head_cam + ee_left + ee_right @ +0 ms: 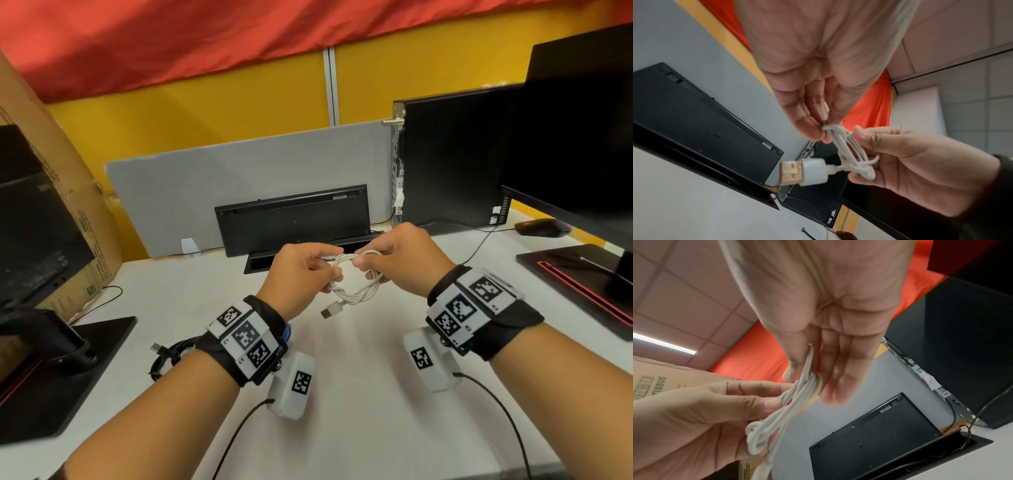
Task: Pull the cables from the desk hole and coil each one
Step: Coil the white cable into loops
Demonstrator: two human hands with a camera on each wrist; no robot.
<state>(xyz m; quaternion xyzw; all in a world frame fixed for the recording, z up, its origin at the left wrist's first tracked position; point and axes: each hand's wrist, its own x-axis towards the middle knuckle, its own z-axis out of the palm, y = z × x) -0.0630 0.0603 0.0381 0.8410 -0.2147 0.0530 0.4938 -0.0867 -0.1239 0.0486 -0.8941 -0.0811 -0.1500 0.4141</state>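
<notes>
A white cable [356, 281] is held in a small coil above the surface [359, 394], in front of the desk hole [260, 264]. The coil's left side is pinched by the left hand [301, 274] between thumb and curled fingers. Its right side is gripped by the right hand [404, 257], with the loops caught between thumb and fingers. A USB plug [331, 309] is seen dangling from the bottom of the coil, clear of the surface. A black cable [168, 356], bundled, lies on the surface beside the left wrist. Behind the hole a keyboard [294, 219] is propped on edge against a grey panel [239, 164]. A computer tower [452, 154] stands to the right.
</notes>
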